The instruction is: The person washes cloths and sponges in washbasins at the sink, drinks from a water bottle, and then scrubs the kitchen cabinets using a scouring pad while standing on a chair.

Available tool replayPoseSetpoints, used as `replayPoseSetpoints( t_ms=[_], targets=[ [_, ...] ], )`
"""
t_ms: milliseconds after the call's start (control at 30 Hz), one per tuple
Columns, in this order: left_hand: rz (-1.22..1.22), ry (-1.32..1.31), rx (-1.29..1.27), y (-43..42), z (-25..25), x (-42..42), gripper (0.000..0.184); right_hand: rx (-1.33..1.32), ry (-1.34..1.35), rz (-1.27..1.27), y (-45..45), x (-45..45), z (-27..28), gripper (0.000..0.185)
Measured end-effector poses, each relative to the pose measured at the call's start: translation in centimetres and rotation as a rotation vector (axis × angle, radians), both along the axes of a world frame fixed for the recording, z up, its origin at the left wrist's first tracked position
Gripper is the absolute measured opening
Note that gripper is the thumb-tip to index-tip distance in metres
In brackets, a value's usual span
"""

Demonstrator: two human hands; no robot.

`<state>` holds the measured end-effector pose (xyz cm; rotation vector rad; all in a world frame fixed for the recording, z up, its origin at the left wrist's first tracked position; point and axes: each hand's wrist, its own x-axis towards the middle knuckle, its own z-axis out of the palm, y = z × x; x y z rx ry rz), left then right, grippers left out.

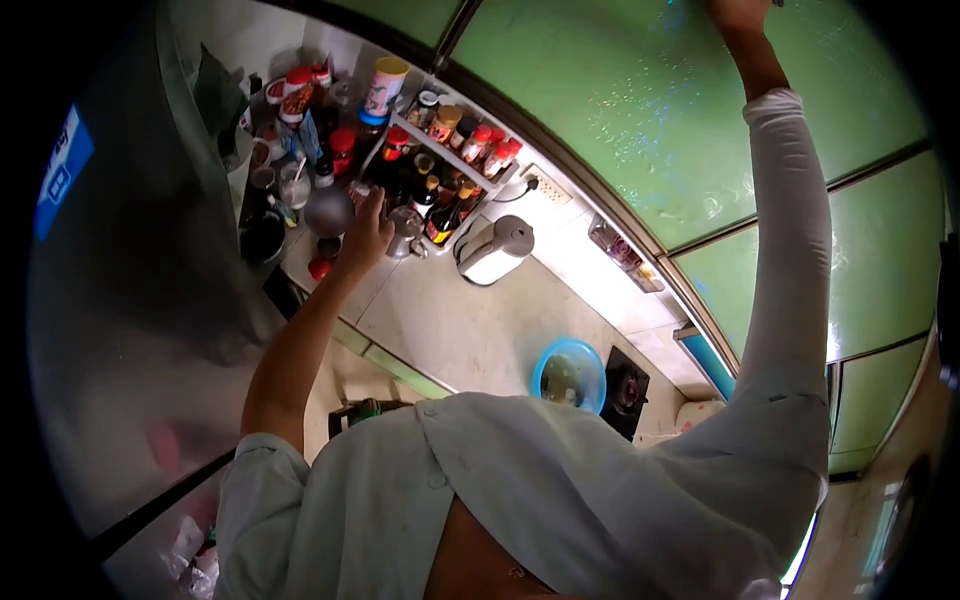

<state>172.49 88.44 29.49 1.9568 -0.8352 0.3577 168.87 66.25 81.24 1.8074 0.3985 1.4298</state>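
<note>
My left hand [368, 240] reaches over the back left of the counter, with at least one finger stretched out. It is close beside a round greyish bowl or lid [328, 213] on its left and a clear glass jar or pot [404, 232] on its right. Whether it touches either one, I cannot tell. Raised high at the top right, my right hand [738, 14] is by a green cabinet door [590, 90]. The frame's edge cuts off its fingers; a small dark bit shows beside it.
A white rack [450, 150] holds jars and sauce bottles. More jars crowd the corner left of it. An electric kettle [496, 250], a blue basin [568, 376] and a black stove [627, 392] stand along the counter. A dark, glossy appliance surface [150, 300] fills the left side.
</note>
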Motion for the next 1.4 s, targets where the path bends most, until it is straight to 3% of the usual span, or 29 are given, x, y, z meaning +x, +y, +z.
replayPoseSetpoints(
  t_ms=[67, 100, 133, 200, 233, 267, 333, 400, 467, 533, 567, 600, 633, 667, 700, 733, 767, 867, 967, 1067, 1133, 1200, 1300, 1367, 1400],
  targets=[
    [-0.035, -0.003, -0.042, -1.4, 0.5, 0.4, 0.060, 0.378, -0.037, 0.139, 0.7, 1.1, -3.0, 0.026],
    [-0.014, -0.096, -0.008, -2.0, 0.9, 0.5, 0.060, 0.250, 0.328, -0.286, -0.5, 0.8, -3.6, 0.027],
    [-0.010, -0.035, 0.031, -2.3, 2.9, -0.5, 0.059, 0.180, 0.428, -1.040, -3.7, 3.8, -7.4, 0.031],
    [-0.070, -0.002, -0.026, -2.9, 4.5, -0.9, 0.058, -0.208, 0.431, 0.037, -4.0, 1.6, -16.6, 0.024],
    [-0.086, -0.018, -0.052, -3.2, 4.9, -0.8, 0.059, 0.118, 0.899, -0.149, -3.1, 0.8, -18.4, 0.030],
    [-0.101, -0.033, -0.076, -3.3, 5.1, -0.7, 0.060, -0.278, 0.767, -0.107, -3.1, -1.4, -19.2, 0.030],
    [-0.126, -0.027, -0.084, -3.3, 6.1, -0.4, 0.063, -0.349, 0.651, -0.124, -3.4, -1.1, -15.4, 0.030],
    [-0.128, -0.055, -0.082, -3.6, 8.1, -0.4, 0.065, -0.220, 0.392, -0.200, -4.7, -1.9, -7.2, 0.028],
    [-0.155, -0.158, -0.107, -4.3, 10.3, -0.6, 0.068, 0.328, 0.199, -0.194, -6.8, -1.2, 1.9, 0.027],
    [-0.186, -0.194, -0.148, -5.4, 12.0, -0.9, 0.070, 0.108, -0.187, -0.059, -1.5, -5.1, 5.9, 0.027],
    [-0.193, -0.210, -0.140, -6.2, 12.7, -0.8, 0.070, 0.204, -0.171, -0.127, -4.3, -3.0, 7.3, 0.025],
    [-0.191, -0.274, -0.116, -7.0, 13.2, -0.6, 0.069, 0.304, -0.153, -0.198, -8.2, -0.9, 7.7, 0.031],
    [-0.192, -0.296, -0.135, -7.5, 14.1, -0.7, 0.067, 0.378, -0.122, 0.191, -7.5, -0.1, 4.3, 0.029],
    [-0.192, -0.318, -0.157, -8.1, 15.3, -1.0, 0.066, 0.260, 0.041, 0.238, -5.7, -0.7, 0.7, 0.026],
    [-0.169, -0.322, -0.127, -8.4, 16.4, -1.3, 0.064, 0.036, 0.245, 0.059, -6.1, -0.1, -2.3, 0.026],
    [-0.166, -0.338, -0.142, -9.0, 17.1, -1.2, 0.063, 0.090, 0.452, -0.232, -2.4, -1.1, -4.9, 0.026],
    [-0.152, -0.379, -0.118, -9.3, 18.1, -1.4, 0.063, -0.263, 0.363, -0.081, -2.3, -1.8, -6.6, 0.030],
    [-0.132, -0.436, -0.044, -10.0, 20.6, -1.6, 0.066, -0.225, 0.254, -0.236, -3.8, -1.6, -1.9, 0.032],
    [-0.146, -0.434, -0.023, -10.7, 21.6, -1.3, 0.071, 0.091, -0.127, 0.024, -7.2, -0.8, 9.8, 0.027],
    [-0.127, -0.454, 0.006, -11.4, 21.4, -0.8, 0.076, 0.074, -0.408, -0.139, -2.8, -2.3, 10.8, 0.028],
    [-0.118, -0.497, -0.001, -11.7, 21.2, -0.8, 0.075, 0.534, 0.000, 0.117, -1.6, 1.3, 7.3, 0.026],
    [-0.110, -0.484, 0.010, -11.8, 21.3, -0.9, 0.075, -0.182, 0.024, 0.091, -2.3, 5.6, 1.7, 0.026],
    [-0.111, -0.497, 0.022, -11.4, 21.7, -0.8, 0.074, -0.253, 0.179, -0.118, 0.5, 4.7, 1.6, 0.027],
    [-0.090, -0.503, 0.025, -11.3, 21.5, -0.2, 0.075, 0.016, 0.100, -0.154, -2.4, 4.2, 7.0, 0.029],
    [-0.072, -0.503, 0.035, -11.1, 21.2, 0.2, 0.075, 0.007, -0.072, -0.160, -3.1, 1.9, 9.6, 0.028]
  ],
)
